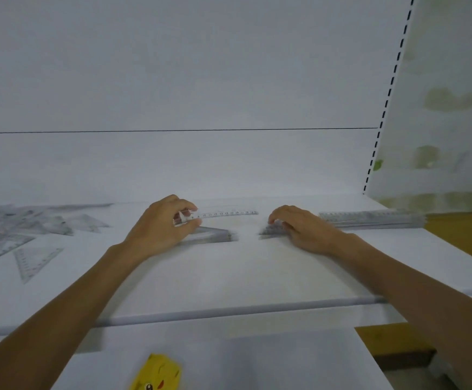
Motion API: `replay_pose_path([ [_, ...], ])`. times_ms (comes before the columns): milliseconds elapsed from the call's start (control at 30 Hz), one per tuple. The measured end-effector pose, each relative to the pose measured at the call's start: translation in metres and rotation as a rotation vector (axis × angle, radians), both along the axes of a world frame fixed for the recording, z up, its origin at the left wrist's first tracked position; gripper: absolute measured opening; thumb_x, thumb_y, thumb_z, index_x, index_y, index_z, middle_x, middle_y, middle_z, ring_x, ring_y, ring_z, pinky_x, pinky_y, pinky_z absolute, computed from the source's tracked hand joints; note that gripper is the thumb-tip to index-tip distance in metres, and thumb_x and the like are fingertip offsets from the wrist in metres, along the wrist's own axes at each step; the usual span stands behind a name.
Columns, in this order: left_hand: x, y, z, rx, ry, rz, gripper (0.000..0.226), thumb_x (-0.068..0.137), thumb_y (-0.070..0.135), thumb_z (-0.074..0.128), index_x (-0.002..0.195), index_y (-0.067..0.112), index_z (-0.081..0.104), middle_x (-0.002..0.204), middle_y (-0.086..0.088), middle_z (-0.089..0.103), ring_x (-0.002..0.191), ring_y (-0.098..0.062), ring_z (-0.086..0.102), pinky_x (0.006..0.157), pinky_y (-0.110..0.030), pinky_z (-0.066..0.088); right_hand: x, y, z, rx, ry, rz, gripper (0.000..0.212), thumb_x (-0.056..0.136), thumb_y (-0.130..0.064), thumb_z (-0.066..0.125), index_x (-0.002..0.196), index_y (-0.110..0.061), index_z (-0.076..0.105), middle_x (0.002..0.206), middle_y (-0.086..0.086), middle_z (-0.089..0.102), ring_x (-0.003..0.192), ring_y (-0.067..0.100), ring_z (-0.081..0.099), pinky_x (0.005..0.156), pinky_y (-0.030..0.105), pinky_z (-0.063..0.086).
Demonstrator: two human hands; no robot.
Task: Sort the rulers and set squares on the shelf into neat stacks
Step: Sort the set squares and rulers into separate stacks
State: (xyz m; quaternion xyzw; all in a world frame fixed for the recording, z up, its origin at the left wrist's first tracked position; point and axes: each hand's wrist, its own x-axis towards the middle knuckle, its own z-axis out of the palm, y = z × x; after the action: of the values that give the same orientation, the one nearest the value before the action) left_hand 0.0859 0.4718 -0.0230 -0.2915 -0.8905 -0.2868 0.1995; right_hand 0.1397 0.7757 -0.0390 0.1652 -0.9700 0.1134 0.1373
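Note:
On the white shelf [229, 271], my left hand [161, 226] pinches the near end of a clear ruler [226, 213] that points right. Just under that hand lies a stack of clear set squares [212, 235]. My right hand [299, 229] has its fingers curled on a second small stack of set squares [268, 229], whose tip points left. A neat stack of clear rulers [369, 219] lies to the right of my right hand. Several loose set squares [26, 235] are scattered at the shelf's left.
The shelf's back panel [201, 80] rises behind everything. A slotted upright [389, 94] and a side panel close off the right. The shelf's front edge [229, 308] runs below my forearms. A yellow cartoon packet [156, 372] lies on a lower surface.

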Motion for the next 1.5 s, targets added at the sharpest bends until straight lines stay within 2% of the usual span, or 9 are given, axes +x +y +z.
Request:
replay_pose_path([
  [167, -0.005, 0.001, -0.006, -0.031, -0.01, -0.02, 0.022, 0.08, 0.032, 0.067, 0.101, 0.025, 0.066, 0.085, 0.017, 0.053, 0.075, 0.001, 0.052, 0.065, -0.013, 0.036, 0.005, -0.005, -0.003, 0.027, 0.074, -0.027, 0.031, 0.096, -0.008, 0.036, 0.122, -0.015, 0.052, 0.122, 0.001, 0.056, 0.116, 0.017, 0.047, 0.095, 0.032, 0.039],
  [333, -0.004, 0.02, -0.004, 0.027, 0.003, -0.042, 0.021, 0.08, 0.03, 0.068, 0.099, 0.023, 0.066, 0.083, 0.017, 0.054, 0.073, 0.002, 0.053, 0.065, -0.012, 0.036, 0.024, 0.002, -0.002, -0.006, 0.159, -0.058, 0.031, 0.095, -0.008, 0.039, 0.122, -0.011, 0.052, 0.123, 0.006, 0.055, 0.117, 0.021, 0.048, 0.095, 0.034, 0.039],
  [600, 0.007, 0.085, 0.004, 0.034, -0.001, -0.08, 0.021, 0.081, 0.034, 0.066, 0.1, 0.025, 0.065, 0.084, 0.018, 0.053, 0.076, 0.003, 0.051, 0.067, -0.01, 0.035, 0.062, 0.053, 0.005, 0.015, 0.229, -0.126, 0.03, 0.092, -0.011, 0.045, 0.121, -0.011, 0.054, 0.121, 0.005, 0.058, 0.113, 0.021, 0.051, 0.091, 0.038, 0.044],
  [700, 0.016, 0.118, 0.007, 0.048, -0.004, -0.092, 0.022, 0.081, 0.032, 0.067, 0.101, 0.023, 0.066, 0.087, 0.013, 0.055, 0.076, 0.0, 0.052, 0.068, -0.016, 0.036, 0.075, 0.081, 0.005, 0.022, 0.245, -0.161, 0.029, 0.091, -0.01, 0.047, 0.119, -0.01, 0.057, 0.117, 0.006, 0.06, 0.108, 0.024, 0.054, 0.088, 0.041, 0.046],
  [900, 0.039, 0.187, 0.014, 0.071, -0.028, -0.125, 0.023, 0.082, 0.031, 0.067, 0.103, 0.022, 0.065, 0.092, 0.009, 0.059, 0.081, 0.005, 0.053, 0.072, -0.014, 0.038, 0.096, 0.144, 0.009, -0.059, 0.192, -0.224, 0.029, 0.092, -0.017, 0.048, 0.12, -0.016, 0.054, 0.119, -0.001, 0.059, 0.104, 0.016, 0.056, 0.089, 0.031, 0.043],
  [1033, 0.047, 0.23, 0.016, 0.087, -0.062, -0.103, 0.024, 0.083, 0.031, 0.065, 0.106, 0.023, 0.065, 0.096, 0.006, 0.059, 0.087, -0.005, 0.053, 0.08, -0.022, 0.038, 0.108, 0.171, 0.007, -0.107, 0.106, -0.225, 0.029, 0.092, -0.033, 0.05, 0.118, -0.023, 0.054, 0.12, -0.006, 0.057, 0.102, 0.006, 0.049, 0.09, 0.024, 0.039],
  [1167, 0.054, 0.272, 0.013, 0.115, -0.101, -0.084, 0.027, 0.082, 0.033, 0.066, 0.108, 0.025, 0.064, 0.098, 0.004, 0.058, 0.093, -0.008, 0.055, 0.085, -0.027, 0.043, 0.112, 0.178, -0.004, 0.005, -0.022, -0.191, 0.034, 0.091, -0.044, 0.045, 0.119, -0.026, 0.053, 0.129, -0.005, 0.05, 0.119, 0.014, 0.041, 0.102, 0.031, 0.033],
  [1300, 0.058, 0.308, 0.011, 0.088, -0.106, -0.102, 0.028, 0.081, 0.035, 0.066, 0.108, 0.025, 0.064, 0.098, 0.003, 0.058, 0.095, -0.01, 0.055, 0.088, -0.029, 0.043, 0.109, 0.179, -0.005, -0.028, 0.006, -0.171, 0.034, 0.09, -0.045, 0.046, 0.117, -0.025, 0.053, 0.127, -0.004, 0.049, 0.116, 0.015, 0.04, 0.097, 0.03, 0.031],
  [1500, 0.051, 0.333, 0.008, 0.032, -0.116, -0.101, 0.029, 0.082, 0.037, 0.064, 0.109, 0.026, 0.064, 0.103, 0.001, 0.058, 0.098, -0.011, 0.054, 0.09, -0.032, 0.043, 0.106, 0.18, -0.007, -0.059, 0.002, -0.163, 0.036, 0.089, -0.046, 0.046, 0.117, -0.025, 0.053, 0.127, -0.004, 0.05, 0.116, 0.017, 0.04, 0.098, 0.034, 0.032],
])
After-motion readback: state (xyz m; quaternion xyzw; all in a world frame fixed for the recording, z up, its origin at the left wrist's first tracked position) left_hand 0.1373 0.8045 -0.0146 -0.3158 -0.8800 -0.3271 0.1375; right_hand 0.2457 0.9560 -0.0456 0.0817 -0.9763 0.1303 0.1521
